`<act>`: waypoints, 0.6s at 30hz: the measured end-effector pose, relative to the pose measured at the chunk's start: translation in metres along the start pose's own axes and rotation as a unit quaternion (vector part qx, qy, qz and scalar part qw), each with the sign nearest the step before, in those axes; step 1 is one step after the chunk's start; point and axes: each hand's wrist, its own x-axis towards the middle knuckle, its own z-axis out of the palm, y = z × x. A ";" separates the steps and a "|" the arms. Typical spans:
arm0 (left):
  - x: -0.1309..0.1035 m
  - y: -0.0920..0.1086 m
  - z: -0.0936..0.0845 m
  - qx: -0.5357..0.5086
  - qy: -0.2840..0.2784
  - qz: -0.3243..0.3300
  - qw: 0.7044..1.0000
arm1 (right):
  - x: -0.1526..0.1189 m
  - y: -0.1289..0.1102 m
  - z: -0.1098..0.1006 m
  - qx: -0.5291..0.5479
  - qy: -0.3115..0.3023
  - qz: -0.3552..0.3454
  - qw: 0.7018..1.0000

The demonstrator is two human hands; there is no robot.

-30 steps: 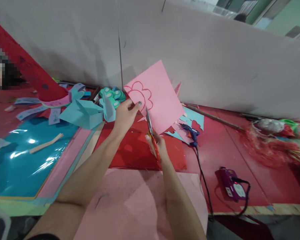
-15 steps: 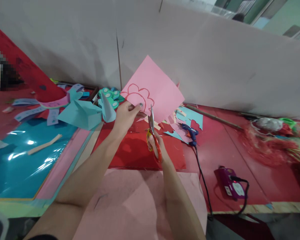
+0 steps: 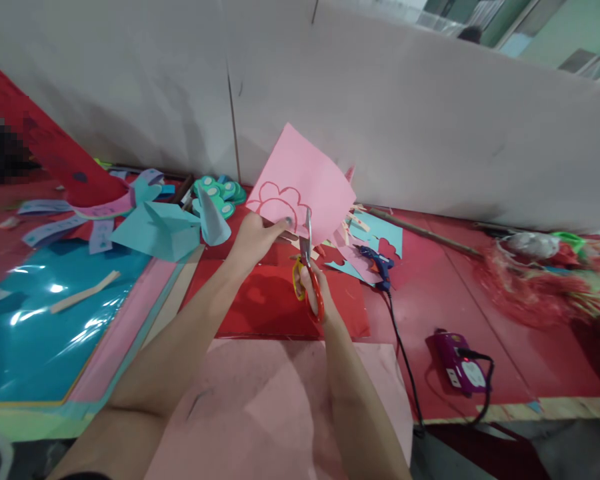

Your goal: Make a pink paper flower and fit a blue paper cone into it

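My left hand point(image 3: 260, 239) pinches the lower left edge of a pink paper sheet point(image 3: 313, 177), thumb on top. A scalloped flower outline in red is drawn on the sheet near that hand. In my right hand point(image 3: 310, 283) is a pair of scissors point(image 3: 306, 248) with one red and one yellow handle loop. Their blades point up and meet the sheet's lower edge beside the drawn petals. Below both hands lies a shiny red sheet point(image 3: 275, 300), and nearer me a large pale pink sheet point(image 3: 260, 407).
Right of my hands lie a blue glue gun point(image 3: 377, 260), cut blue paper point(image 3: 380, 230) and a purple power box point(image 3: 460, 363) with a cord. A folded turquoise paper shape point(image 3: 163, 230) and shiny blue sheets point(image 3: 55, 320) are at left. A grey panel point(image 3: 405, 113) rises behind.
The pink sheet has tilted and now bends more, its top corner lower and slightly left. My left hand has dropped a little. The scissors remain at the sheet's lower edge.
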 end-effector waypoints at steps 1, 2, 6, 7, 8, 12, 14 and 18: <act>0.000 0.001 0.000 0.012 0.003 0.004 1.000 | -0.001 -0.002 0.000 -0.008 -0.005 0.002 1.000; 0.000 0.003 -0.001 0.027 0.006 0.007 1.000 | -0.002 -0.005 -0.001 -0.014 -0.008 0.004 1.000; -0.002 0.008 -0.002 0.092 0.018 0.022 0.995 | -0.003 -0.006 0.000 -0.020 -0.004 0.003 1.000; -0.002 0.008 -0.002 0.102 0.018 0.028 0.994 | -0.002 -0.005 0.001 -0.019 0.001 -0.005 1.000; -0.002 0.007 -0.002 0.109 0.020 0.037 0.993 | -0.001 -0.003 0.001 -0.016 0.010 -0.014 1.000; -0.003 -0.003 0.000 0.143 0.048 0.051 0.987 | 0.004 0.007 0.000 -0.006 0.042 -0.030 0.999; -0.004 -0.007 0.002 0.156 0.046 0.020 0.986 | 0.006 0.009 -0.001 -0.004 0.047 -0.030 0.998; -0.007 -0.007 0.006 0.089 -0.016 -0.062 0.994 | 0.007 0.009 -0.001 0.007 0.050 -0.032 0.998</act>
